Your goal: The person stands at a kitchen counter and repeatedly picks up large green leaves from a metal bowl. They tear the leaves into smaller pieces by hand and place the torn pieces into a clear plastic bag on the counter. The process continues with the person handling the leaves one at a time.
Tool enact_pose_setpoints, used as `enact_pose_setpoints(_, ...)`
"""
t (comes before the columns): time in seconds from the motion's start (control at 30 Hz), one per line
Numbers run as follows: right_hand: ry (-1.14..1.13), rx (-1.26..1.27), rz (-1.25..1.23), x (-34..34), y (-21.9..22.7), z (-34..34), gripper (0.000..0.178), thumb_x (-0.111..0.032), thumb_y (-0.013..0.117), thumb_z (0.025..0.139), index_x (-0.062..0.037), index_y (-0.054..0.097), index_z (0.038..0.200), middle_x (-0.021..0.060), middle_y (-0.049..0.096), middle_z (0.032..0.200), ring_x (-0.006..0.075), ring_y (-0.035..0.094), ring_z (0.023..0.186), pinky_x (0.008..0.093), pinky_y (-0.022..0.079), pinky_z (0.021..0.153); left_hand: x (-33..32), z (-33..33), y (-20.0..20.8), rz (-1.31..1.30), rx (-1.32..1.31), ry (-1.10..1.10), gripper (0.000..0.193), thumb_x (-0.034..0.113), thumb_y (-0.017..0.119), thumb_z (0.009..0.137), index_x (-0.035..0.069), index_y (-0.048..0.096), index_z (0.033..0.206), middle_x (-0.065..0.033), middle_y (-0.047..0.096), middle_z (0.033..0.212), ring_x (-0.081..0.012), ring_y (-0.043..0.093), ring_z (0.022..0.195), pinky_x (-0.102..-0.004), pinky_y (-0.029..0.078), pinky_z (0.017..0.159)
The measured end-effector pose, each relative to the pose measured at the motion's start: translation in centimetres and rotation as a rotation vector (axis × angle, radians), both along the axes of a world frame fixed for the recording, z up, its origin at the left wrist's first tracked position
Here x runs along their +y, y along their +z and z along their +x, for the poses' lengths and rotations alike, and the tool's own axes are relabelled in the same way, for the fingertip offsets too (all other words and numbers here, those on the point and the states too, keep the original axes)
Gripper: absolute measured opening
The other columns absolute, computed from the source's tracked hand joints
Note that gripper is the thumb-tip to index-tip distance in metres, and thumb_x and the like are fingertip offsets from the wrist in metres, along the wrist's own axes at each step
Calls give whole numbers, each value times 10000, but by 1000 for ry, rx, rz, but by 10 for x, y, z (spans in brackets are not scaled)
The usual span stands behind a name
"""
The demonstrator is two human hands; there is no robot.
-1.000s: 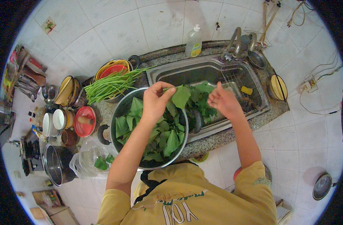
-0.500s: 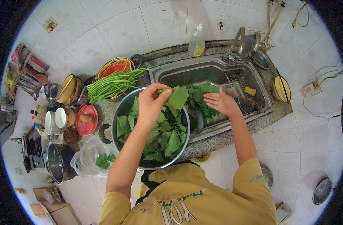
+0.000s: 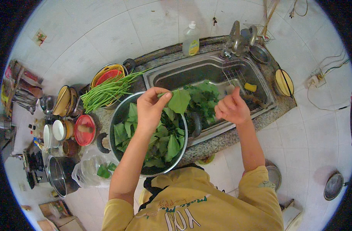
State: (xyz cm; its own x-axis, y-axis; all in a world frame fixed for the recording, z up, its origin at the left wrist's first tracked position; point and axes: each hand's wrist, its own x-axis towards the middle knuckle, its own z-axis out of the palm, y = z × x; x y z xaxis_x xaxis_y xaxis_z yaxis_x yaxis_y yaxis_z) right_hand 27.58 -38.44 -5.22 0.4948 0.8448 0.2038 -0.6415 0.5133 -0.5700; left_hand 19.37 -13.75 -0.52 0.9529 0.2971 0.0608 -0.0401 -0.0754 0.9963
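Note:
My left hand pinches a broad green leaf between thumb and fingertips, above a large metal pot. Inside that pot lies a heap of loose green leaves. Over the near side of the sink, my right hand is apart from the leaf, its fingers curled in and its thumb pointing up. Nothing shows in it. Darker leafy greens lie in the sink, to the left of my right hand.
Long green stems rest across a red and yellow basket. A dish soap bottle stands behind the sink, near the faucet. A yellow sponge sits at the sink's right. Bowls, an empty pot and a plastic bag crowd the left.
My right hand has gone from flat, spread fingers to curled fingers with the thumb up. The left hand keeps its pinch on the leaf. The whole view has shifted slightly.

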Motion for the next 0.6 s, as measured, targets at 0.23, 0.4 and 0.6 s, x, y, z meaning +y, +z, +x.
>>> enact_pose_setpoints(0.23, 191, -64, 188, 3, 9, -4, 545, -506, 288, 864, -112, 422, 512, 12, 411, 492, 180, 433, 536, 274, 311, 497, -2, 0, -1, -16, -47, -19, 64, 57, 617, 754, 25, 593, 804, 10, 573, 735, -54, 499, 663, -186, 395, 620)
enact_pose_setpoints(0.4, -364, -695, -979, 16, 9, -6, 221, -227, 546, 812, -44, 588, 694, 33, 522, 573, 183, 521, 600, 289, 404, 566, 1, -6, 2, 14, -56, -32, 78, 59, 628, 752, 18, 597, 810, 24, 553, 690, -26, 454, 590, -171, 363, 524)
enact_pose_setpoints(0.6, -732, -561, -1179, 64, 24, -38, 143, -120, 572, 788, 8, 613, 835, 46, 571, 588, 129, 564, 579, 224, 437, 595, 19, -32, 7, -69, -15, -62, 95, 37, 624, 729, 24, 599, 820, -2, 577, 772, -68, 520, 707, -203, 419, 638)
